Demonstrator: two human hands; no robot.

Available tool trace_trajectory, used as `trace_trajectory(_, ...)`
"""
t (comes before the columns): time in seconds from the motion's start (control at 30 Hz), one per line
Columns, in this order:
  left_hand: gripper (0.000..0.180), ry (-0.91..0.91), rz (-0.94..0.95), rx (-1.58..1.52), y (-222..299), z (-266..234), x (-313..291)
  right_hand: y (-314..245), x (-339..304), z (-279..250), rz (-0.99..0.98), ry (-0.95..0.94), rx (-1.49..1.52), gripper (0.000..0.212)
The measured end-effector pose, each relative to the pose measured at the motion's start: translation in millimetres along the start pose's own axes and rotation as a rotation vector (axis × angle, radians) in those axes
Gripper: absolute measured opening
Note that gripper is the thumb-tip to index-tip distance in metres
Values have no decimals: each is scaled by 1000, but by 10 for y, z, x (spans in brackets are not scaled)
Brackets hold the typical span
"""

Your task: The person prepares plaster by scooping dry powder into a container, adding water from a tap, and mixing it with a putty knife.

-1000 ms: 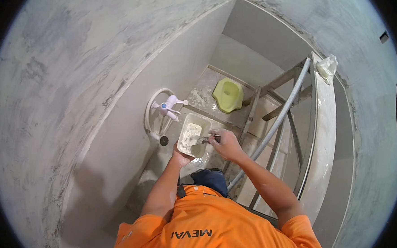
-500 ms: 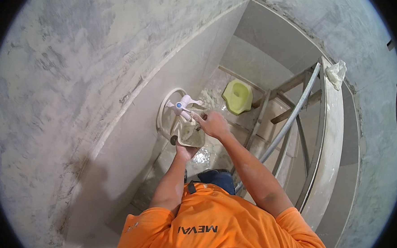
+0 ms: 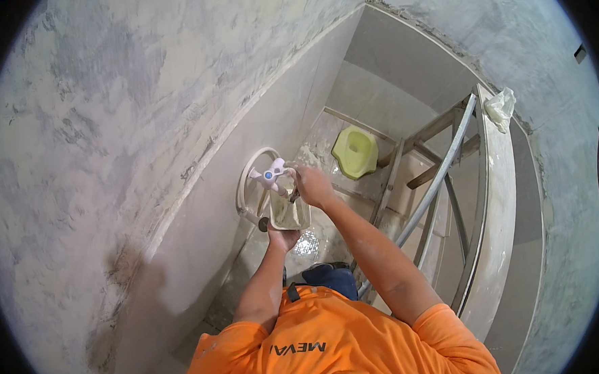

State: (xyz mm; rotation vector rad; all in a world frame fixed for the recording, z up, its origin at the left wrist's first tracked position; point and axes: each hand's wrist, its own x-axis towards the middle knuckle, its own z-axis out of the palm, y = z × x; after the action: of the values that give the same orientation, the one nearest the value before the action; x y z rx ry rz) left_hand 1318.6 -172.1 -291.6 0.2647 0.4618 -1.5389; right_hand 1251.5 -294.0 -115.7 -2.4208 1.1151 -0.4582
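Observation:
A white plastic tap with a blue dot juts out from the wall on the left. Under its spout is a pale rectangular tub, smeared inside with whitish residue. My left hand grips the tub from below at its near end. My right hand is at the right side of the tap, its fingers closed about the lever, which they mostly hide. A small dark thing shows below those fingers, over the tub; I cannot tell what it is.
A pale hose loops behind the tap. A yellow-green squat toilet sits in the floor beyond. To my right stands a scaffold-like frame with a long plank, a crumpled plastic bag on its far end. The floor looks wet.
My right hand has moved up from beside the spout to the tap lever. The tub has turned more level and upright in view, with my left hand still under it.

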Motion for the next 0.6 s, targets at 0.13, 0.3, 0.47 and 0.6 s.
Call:
trace_trajectory(0.13, 44, -51, -3, 5, 40, -17, -3, -7, -217, 60, 68, -136, 21, 34)
trace_trajectory(0.3, 52, -40, 62, 76, 75, -79, 25, -191, -429, 77, 46, -56, -19, 35)
trace_trajectory(0.47, 51, -65, 19, 19, -20, 45, 24, 10, -281, -25, 11, -93, 49, 35)
trace_trajectory(0.6, 53, -61, 9, -29, -40, 50, -5, 9, -264, -58, 27, -160, 37, 35)
